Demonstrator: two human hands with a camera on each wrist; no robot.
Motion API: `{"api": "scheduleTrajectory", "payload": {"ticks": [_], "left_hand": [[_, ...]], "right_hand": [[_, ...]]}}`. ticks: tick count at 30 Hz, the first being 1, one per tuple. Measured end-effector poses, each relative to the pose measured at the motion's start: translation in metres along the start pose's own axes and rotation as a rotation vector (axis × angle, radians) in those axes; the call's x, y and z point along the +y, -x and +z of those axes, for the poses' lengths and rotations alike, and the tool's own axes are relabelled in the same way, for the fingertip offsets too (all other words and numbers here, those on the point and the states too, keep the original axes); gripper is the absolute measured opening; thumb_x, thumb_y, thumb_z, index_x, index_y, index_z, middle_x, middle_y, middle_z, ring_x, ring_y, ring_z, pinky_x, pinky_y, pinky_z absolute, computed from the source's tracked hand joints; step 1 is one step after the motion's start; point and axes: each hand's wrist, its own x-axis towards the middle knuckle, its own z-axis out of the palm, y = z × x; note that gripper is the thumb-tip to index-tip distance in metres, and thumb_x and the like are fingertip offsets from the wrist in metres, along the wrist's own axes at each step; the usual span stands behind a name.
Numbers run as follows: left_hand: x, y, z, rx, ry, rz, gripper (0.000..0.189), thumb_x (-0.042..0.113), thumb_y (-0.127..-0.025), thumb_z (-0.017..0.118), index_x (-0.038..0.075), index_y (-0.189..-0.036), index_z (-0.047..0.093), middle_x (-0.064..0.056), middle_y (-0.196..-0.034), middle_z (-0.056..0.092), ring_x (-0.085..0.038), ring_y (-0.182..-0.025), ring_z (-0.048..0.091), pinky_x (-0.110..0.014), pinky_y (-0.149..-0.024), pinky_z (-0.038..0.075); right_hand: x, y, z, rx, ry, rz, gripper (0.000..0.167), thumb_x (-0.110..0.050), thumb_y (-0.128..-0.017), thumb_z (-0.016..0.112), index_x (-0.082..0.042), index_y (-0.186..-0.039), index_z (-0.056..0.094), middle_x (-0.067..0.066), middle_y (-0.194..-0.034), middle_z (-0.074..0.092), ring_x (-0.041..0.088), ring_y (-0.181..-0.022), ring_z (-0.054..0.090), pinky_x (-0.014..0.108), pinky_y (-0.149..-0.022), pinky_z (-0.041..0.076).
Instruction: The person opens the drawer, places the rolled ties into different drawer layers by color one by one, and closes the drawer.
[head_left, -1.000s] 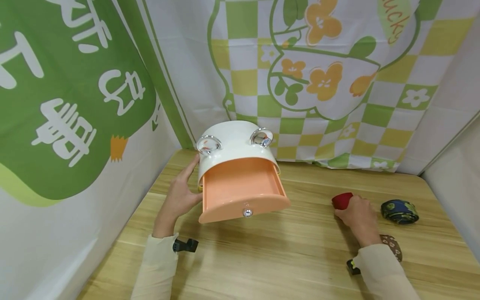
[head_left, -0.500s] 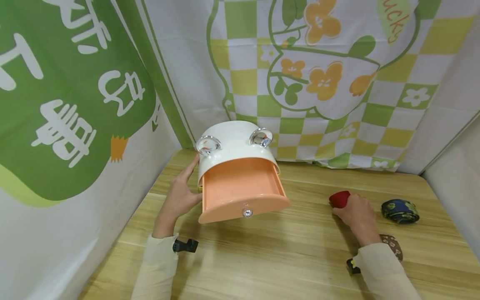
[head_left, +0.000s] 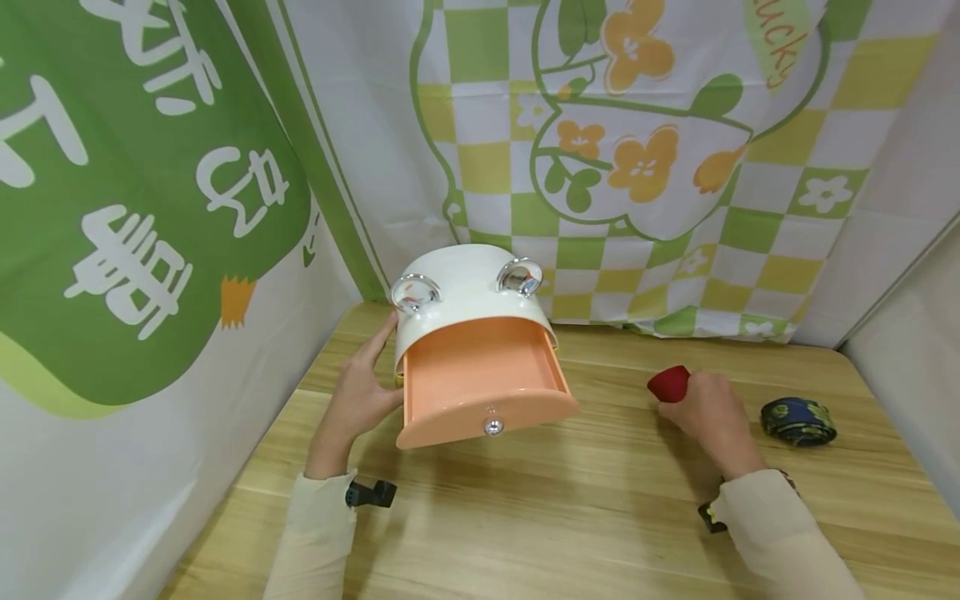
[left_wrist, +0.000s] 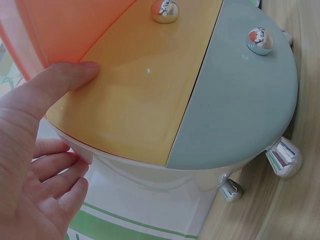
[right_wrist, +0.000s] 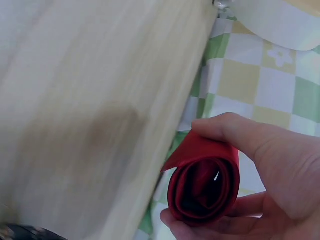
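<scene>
My right hand point(head_left: 716, 421) holds a rolled-up red necktie point(head_left: 669, 384) between thumb and fingers. In the right wrist view the coil of the red tie faces the camera, its pointed end sticking out. At the left, my left hand point(head_left: 360, 398) grips the side of a small white drawer cabinet point(head_left: 468, 283). Its thumb lies on the front of the yellow drawer point(left_wrist: 135, 105), fingers against the outer wall. The orange top drawer point(head_left: 487, 367) is pulled out, and nothing shows inside it. Below the yellow drawer, the grey-blue drawer point(left_wrist: 235, 95) is closed.
A rolled navy necktie point(head_left: 798, 421) with a green pattern lies on the wooden table point(head_left: 570, 517), right of my right hand. A brown roll is mostly hidden by my right sleeve point(head_left: 780, 525). Printed curtains point(head_left: 637, 275) stand behind and at the left.
My right hand has moved slightly left and away from me with the red necktie, and its sleeve now covers most of the brown roll. My left hand stays on the cabinet.
</scene>
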Motion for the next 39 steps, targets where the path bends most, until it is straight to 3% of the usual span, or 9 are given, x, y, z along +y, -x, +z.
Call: {"api": "scheduleTrajectory", "payload": {"ticks": [13, 17, 22, 31, 39], "left_hand": [[0.001, 0.0, 0.0, -0.008, 0.002, -0.012, 0.107, 0.014, -0.079, 0.093, 0.016, -0.168, 0.032, -0.016, -0.171, 0.036, -0.05, -0.151, 0.041, -0.068, -0.123, 0.038], [0.001, 0.0, 0.0, -0.002, -0.002, -0.007, 0.107, 0.015, -0.079, 0.093, 0.014, -0.167, 0.033, -0.017, -0.17, 0.038, -0.05, -0.15, 0.043, -0.068, -0.122, 0.039], [0.001, -0.001, 0.001, 0.001, 0.001, 0.004, 0.107, 0.015, -0.079, 0.093, 0.013, -0.167, 0.033, -0.018, -0.169, 0.038, -0.05, -0.151, 0.042, -0.067, -0.122, 0.04], [0.001, 0.0, 0.0, -0.006, 0.01, 0.0, 0.108, 0.014, -0.079, 0.094, 0.013, -0.167, 0.032, -0.018, -0.17, 0.037, -0.049, -0.153, 0.04, -0.067, -0.123, 0.039], [0.001, -0.001, 0.0, -0.002, 0.006, 0.006, 0.107, 0.011, -0.078, 0.093, 0.011, -0.167, 0.033, -0.018, -0.17, 0.037, -0.048, -0.153, 0.041, -0.066, -0.124, 0.039]], "right_hand": [[-0.025, -0.004, -0.036, -0.059, -0.004, -0.07, 0.041, -0.029, -0.082, 0.082, 0.009, -0.086, 0.065, 0.02, -0.076, 0.065, 0.028, -0.061, 0.056, 0.034, -0.053, 0.049], [-0.036, -0.002, -0.049, -0.094, -0.024, -0.073, 0.043, -0.028, -0.085, 0.082, 0.01, -0.094, 0.065, 0.022, -0.082, 0.067, 0.027, -0.063, 0.06, 0.032, -0.054, 0.051], [-0.049, -0.002, -0.069, -0.12, 0.016, -0.075, 0.059, -0.035, -0.086, 0.084, 0.014, -0.109, 0.062, 0.028, -0.095, 0.069, 0.032, -0.074, 0.067, 0.036, -0.059, 0.058], [-0.066, -0.006, -0.096, -0.101, 0.055, -0.164, 0.051, -0.037, -0.084, 0.084, 0.009, -0.095, 0.066, 0.02, -0.082, 0.069, 0.027, -0.065, 0.064, 0.033, -0.055, 0.054], [-0.083, -0.009, -0.113, -0.127, 0.06, -0.202, 0.05, -0.039, -0.082, 0.086, 0.005, -0.096, 0.067, 0.015, -0.08, 0.068, 0.025, -0.065, 0.06, 0.031, -0.055, 0.05]]}}
